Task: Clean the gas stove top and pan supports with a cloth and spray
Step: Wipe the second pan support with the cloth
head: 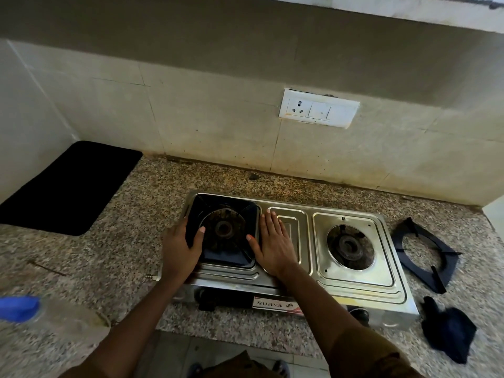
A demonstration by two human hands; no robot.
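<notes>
At the far left a black mat [68, 186] lies flat on the speckled stone counter [136, 241], against the wall, and nearer, at the left edge, sits a blurred blue-capped bottle [20, 306], probably the spray, kept within reach but well apart from the work. The two-burner steel gas stove [351, 290] stands in the middle of the counter. On its left burner sits a black pan support [226, 257], and the left hand [181, 249] grips that support's left edge, thumb over the top and fingers curled under the rim, most likely to lift it off or seat it squarely. The right hand [272, 244] lies open and flat, holding nothing, palm down on the raised steel panel between the burners with its thumb touching the support's right edge, apparently steadying the stove so it does not slide. The right burner [349, 246] is bare; its own pan support [425, 252] rests on the counter just right of the stove, presumably set aside so the steel beneath can be wiped. Near it, at the right front corner, a dark cloth [447, 331] lies crumpled and untouched. The stove's front label reads "SURYA". On the tiled wall behind, a white socket plate [319, 107] carries no legible writing.
</notes>
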